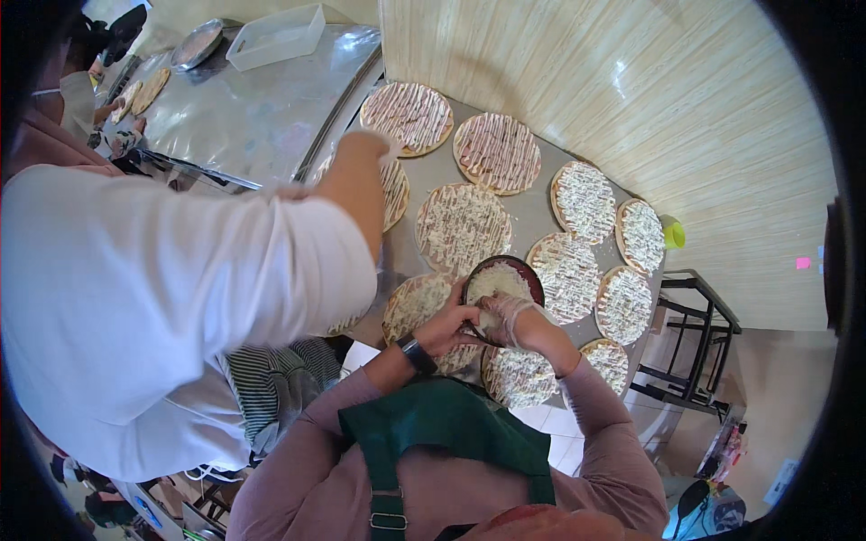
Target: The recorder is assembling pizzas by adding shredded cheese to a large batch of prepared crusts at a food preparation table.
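Observation:
My left hand [442, 326], with a dark watch at its wrist, grips the near left rim of a dark round bowl [538, 281]. White grated cheese [499, 281] fills the bowl. Inside its near side, my right hand [516, 323], in a clear plastic glove, has its fingers curled into the cheese. The bowl is held above the table among round flatbread pizzas. A pizza covered in white shreds [464, 229] lies just beyond it, another [565, 278] to its right and one [520, 377] below my right hand. Partly under my left hand is a further pizza [415, 307].
Close on my left, a co-worker in a white sleeve [298, 261] reaches across the table. Sauce-striped pizzas [407, 118] lie along the far edge by the wood-patterned wall [586, 81]. A plastic-covered table [244, 99] bears a clear tub [278, 38]. Right: green cup [673, 232], black metal frame [690, 338].

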Demonstrator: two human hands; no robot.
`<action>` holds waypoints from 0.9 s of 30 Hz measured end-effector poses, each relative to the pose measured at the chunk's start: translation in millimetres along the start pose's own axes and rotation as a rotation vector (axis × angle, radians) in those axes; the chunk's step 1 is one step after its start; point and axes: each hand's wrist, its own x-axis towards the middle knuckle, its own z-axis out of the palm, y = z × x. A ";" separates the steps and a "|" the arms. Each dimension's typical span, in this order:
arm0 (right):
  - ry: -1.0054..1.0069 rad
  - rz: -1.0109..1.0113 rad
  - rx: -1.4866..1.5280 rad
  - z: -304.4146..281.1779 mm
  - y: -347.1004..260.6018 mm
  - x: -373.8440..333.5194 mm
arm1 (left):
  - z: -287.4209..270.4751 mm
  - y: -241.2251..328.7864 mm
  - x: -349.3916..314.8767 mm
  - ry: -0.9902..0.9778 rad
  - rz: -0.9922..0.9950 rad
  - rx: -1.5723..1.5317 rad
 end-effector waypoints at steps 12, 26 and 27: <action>0.336 0.188 1.391 -85.3 83.0 51.3 | 21.3 42.2 74.1 0.031 0.155 -0.083; 0.628 0.310 0.075 -159.0 274.5 227.5 | -15.1 37.6 23.2 0.172 0.048 -0.202; 0.695 0.185 -0.120 -156.5 285.5 228.5 | -10.9 40.2 19.6 0.166 0.041 -0.204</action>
